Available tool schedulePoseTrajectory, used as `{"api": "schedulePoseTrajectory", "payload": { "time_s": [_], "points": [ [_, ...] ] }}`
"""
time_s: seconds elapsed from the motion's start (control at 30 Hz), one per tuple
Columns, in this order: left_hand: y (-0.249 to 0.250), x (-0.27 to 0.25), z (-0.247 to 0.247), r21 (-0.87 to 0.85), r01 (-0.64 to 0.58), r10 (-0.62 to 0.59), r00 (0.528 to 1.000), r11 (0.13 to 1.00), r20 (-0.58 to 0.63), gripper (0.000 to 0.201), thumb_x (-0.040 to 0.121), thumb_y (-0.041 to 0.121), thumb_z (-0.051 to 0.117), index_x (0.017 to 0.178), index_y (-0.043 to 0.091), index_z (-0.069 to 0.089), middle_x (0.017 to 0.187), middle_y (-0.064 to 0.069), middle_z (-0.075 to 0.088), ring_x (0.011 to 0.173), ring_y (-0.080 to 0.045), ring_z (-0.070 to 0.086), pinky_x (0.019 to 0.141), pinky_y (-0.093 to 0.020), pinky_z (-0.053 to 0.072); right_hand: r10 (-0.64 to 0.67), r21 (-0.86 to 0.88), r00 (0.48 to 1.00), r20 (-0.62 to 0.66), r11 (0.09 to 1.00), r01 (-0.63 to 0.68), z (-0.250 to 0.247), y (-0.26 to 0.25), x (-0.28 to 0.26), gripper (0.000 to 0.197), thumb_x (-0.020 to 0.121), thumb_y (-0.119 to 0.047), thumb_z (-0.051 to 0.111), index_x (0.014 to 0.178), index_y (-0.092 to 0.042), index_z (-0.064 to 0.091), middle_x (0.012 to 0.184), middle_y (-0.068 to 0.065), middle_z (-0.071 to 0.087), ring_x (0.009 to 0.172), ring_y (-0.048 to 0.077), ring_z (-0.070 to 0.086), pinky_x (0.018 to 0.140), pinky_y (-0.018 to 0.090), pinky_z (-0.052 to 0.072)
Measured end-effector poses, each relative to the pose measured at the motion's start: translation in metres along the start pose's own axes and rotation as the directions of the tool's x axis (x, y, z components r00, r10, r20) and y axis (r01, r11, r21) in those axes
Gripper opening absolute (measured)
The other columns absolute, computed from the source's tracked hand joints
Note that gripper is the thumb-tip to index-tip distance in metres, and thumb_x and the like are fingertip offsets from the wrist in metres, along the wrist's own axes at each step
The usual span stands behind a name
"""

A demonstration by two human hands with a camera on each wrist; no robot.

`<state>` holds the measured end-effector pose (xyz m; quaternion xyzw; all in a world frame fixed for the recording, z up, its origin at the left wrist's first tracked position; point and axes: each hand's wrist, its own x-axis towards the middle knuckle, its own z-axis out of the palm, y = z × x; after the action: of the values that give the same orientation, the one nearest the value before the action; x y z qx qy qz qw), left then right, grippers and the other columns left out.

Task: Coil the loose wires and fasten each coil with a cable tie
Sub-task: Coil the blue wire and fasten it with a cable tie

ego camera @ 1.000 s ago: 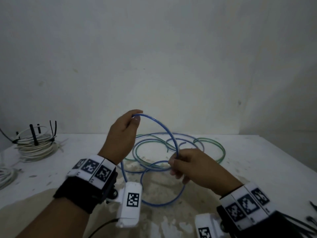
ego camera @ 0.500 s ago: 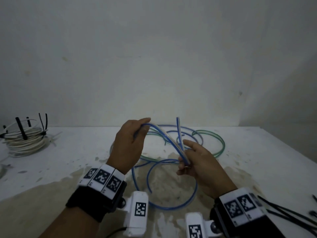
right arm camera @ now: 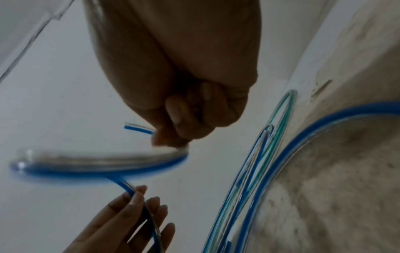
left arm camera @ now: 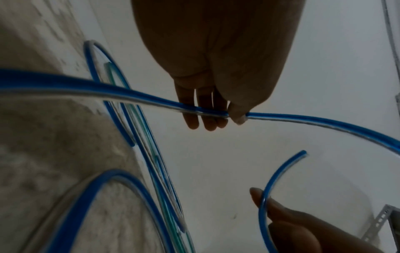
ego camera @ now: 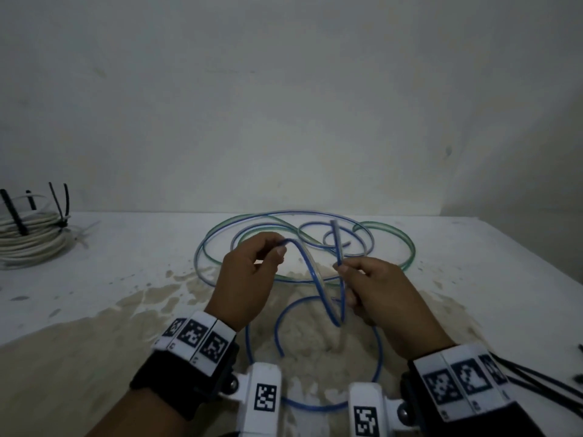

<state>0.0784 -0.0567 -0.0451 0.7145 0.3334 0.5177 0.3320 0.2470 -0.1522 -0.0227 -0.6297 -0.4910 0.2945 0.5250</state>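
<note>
Both raised, left hand (ego camera: 244, 279) and right hand (ego camera: 375, 288) pinch blue wire (ego camera: 315, 279).

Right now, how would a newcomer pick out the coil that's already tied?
Start at the table's far left edge, against the wall. The white coil sits there, apart from the loose blue wire both hands hold. It alone is stacked neatly, with black ties sticking up from it.

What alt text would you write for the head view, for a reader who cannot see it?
Two hands hold a blue-and-clear flat wire above a stained white table: the left hand pinches a raised bend, the right hand grips near its free end. Loose blue and green loops lie behind; a tied white coil sits far left.
</note>
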Motion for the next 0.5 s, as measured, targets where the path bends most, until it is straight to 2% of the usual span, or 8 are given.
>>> {"api": "schedulePoseTrajectory", "payload": {
  "time_s": [0.1, 0.17, 0.2, 0.23, 0.3, 0.37, 0.47, 0.5],
  "points": [
    [0.001, -0.003, -0.002, 0.024, -0.033, 0.032, 0.999, 0.999, 0.013, 0.019, 0.092, 0.014, 0.059, 0.089, 0.031, 0.065, 0.093, 0.008, 0.067, 0.086, -0.001, 0.062, 0.077, -0.02, 0.052, 0.225, 0.355, 0.965, 0.132, 0.899, -0.258, 0.001, -0.006, 0.0, 0.024, 0.095, -0.029, 0.048, 0.094, -0.011, 0.064, 0.073, 0.01, 0.07, 0.041, 0.014, 0.045, 0.038, 0.019, 0.027],
    [0.004, -0.006, -0.002, 0.053, -0.073, 0.072, 0.997, 0.996, 0.02, 0.023, 0.091, 0.013, 0.061, 0.087, 0.035, 0.063, 0.093, 0.012, 0.065, 0.086, 0.005, 0.06, 0.073, -0.009, 0.046, 0.278, 0.472, 0.936, 0.218, 0.809, -0.35, 0.001, -0.008, 0.0, 0.044, 0.084, -0.052, 0.053, 0.088, -0.01, 0.064, 0.082, 0.013, 0.071, 0.046, 0.016, 0.052, 0.038, 0.019, 0.031],
    [0.005, -0.007, -0.002, 0.06, -0.09, 0.089, 0.996, 0.994, 0.028, 0.022, 0.09, 0.012, 0.061, 0.087, 0.034, 0.063, 0.094, 0.014, 0.064, 0.087, 0.007, 0.059, 0.073, -0.006, 0.044, 0.276, 0.481, 0.932, 0.234, 0.8, -0.357, 0.002, -0.008, 0.0, 0.048, 0.077, -0.056, 0.056, 0.088, -0.01, 0.064, 0.082, 0.012, 0.071, 0.048, 0.016, 0.055, 0.038, 0.021, 0.035],
    [0.007, -0.008, -0.002, 0.073, -0.109, 0.107, 0.993, 0.991, 0.039, 0.021, 0.09, 0.011, 0.061, 0.088, 0.032, 0.064, 0.094, 0.015, 0.064, 0.087, 0.009, 0.059, 0.073, -0.005, 0.043, 0.264, 0.491, 0.934, 0.24, 0.798, -0.351, 0.003, -0.009, -0.002, 0.045, 0.075, -0.051, 0.06, 0.09, -0.009, 0.062, 0.081, 0.011, 0.07, 0.05, 0.016, 0.058, 0.038, 0.023, 0.039],
    [0.008, -0.01, -0.002, 0.106, -0.155, 0.149, 0.987, 0.982, 0.064, 0.019, 0.089, 0.01, 0.063, 0.09, 0.029, 0.066, 0.094, 0.015, 0.064, 0.089, 0.009, 0.059, 0.075, -0.005, 0.043, 0.217, 0.552, 0.945, 0.245, 0.77, -0.32, 0.007, -0.009, -0.004, 0.03, 0.084, -0.025, 0.061, 0.099, 0.001, 0.06, 0.08, 0.013, 0.069, 0.054, 0.015, 0.063, 0.043, 0.026, 0.049],
    [0.007, -0.01, -0.002, 0.115, -0.188, 0.181, 0.981, 0.975, 0.072, 0.021, 0.088, 0.008, 0.064, 0.091, 0.029, 0.066, 0.093, 0.014, 0.065, 0.09, 0.006, 0.06, 0.076, -0.006, 0.043, 0.169, 0.616, 0.952, 0.254, 0.73, -0.294, 0.011, -0.007, -0.004, 0.029, 0.085, -0.008, 0.057, 0.108, 0.011, 0.055, 0.086, 0.018, 0.065, 0.058, 0.015, 0.063, 0.049, 0.024, 0.053],
    [0.009, -0.012, 0.0, 0.103, -0.234, 0.225, 0.97, 0.967, 0.094, 0.017, 0.088, 0.012, 0.064, 0.091, 0.028, 0.066, 0.094, 0.012, 0.066, 0.09, 0.003, 0.06, 0.077, -0.007, 0.043, 0.178, 0.592, 0.96, 0.215, 0.759, -0.273, 0.016, 0.0, -0.002, 0.018, 0.095, -0.005, 0.046, 0.093, 0.007, 0.059, 0.075, 0.014, 0.057, 0.049, 0.01, 0.052, 0.044, 0.02, 0.045],
    [0.01, -0.013, 0.001, 0.097, -0.254, 0.243, 0.964, 0.962, 0.11, 0.015, 0.087, 0.015, 0.063, 0.092, 0.028, 0.066, 0.094, 0.012, 0.066, 0.09, 0.003, 0.061, 0.078, -0.007, 0.043, 0.195, 0.573, 0.962, 0.19, 0.774, -0.27, 0.018, 0.003, -0.001, 0.023, 0.098, -0.006, 0.041, 0.087, 0.003, 0.059, 0.07, 0.011, 0.053, 0.045, 0.008, 0.047, 0.042, 0.019, 0.041]
  ]
}}
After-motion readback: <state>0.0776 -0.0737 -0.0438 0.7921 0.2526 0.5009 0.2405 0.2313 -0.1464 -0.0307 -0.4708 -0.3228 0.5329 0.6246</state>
